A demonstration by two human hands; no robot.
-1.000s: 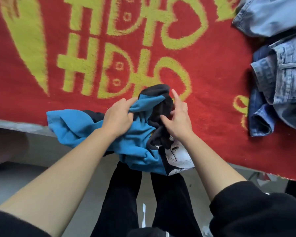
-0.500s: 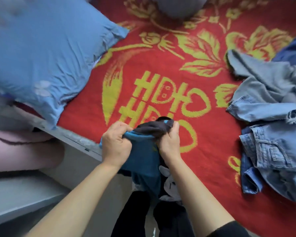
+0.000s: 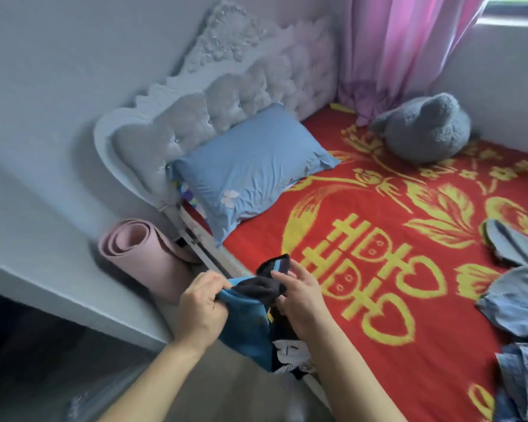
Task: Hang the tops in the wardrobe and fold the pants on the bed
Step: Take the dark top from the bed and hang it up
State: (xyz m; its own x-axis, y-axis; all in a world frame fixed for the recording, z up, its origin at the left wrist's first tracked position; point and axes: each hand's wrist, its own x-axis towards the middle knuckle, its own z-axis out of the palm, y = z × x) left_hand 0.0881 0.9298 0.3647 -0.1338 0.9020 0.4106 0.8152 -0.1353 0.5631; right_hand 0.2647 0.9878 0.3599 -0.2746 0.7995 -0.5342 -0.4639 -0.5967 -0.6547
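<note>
**Top held at the bed edge; hanging not yet begun**

Both hands held one blue-and-black top (image 3: 247,327) in the air over the near edge of the bed (image 3: 378,354). Its lower part, with a white print, hung bunched below the wrists. The left hand (image 3: 202,303) was clenched round a fistful of the blue cloth. The right hand (image 3: 301,300) pinched the dark trim between thumb and fingers (collar or cuff, could not tell which).

Denim garments (image 3: 518,300) lay heaped and unfolded on the bed, well apart to the right. A blue pillow (image 3: 247,172) and a grey plush toy (image 3: 424,129) lay at the far end.

Judgement: the step in hand was hanging the tops, at the sorting-out stage, with the garment crumpled and its opening being sought. No hanger or wardrobe was in view. The next move would call for shaking the top out to find neck and shoulders, then turning from the bed for a hanger. Folding the denim looked untouched.
</note>
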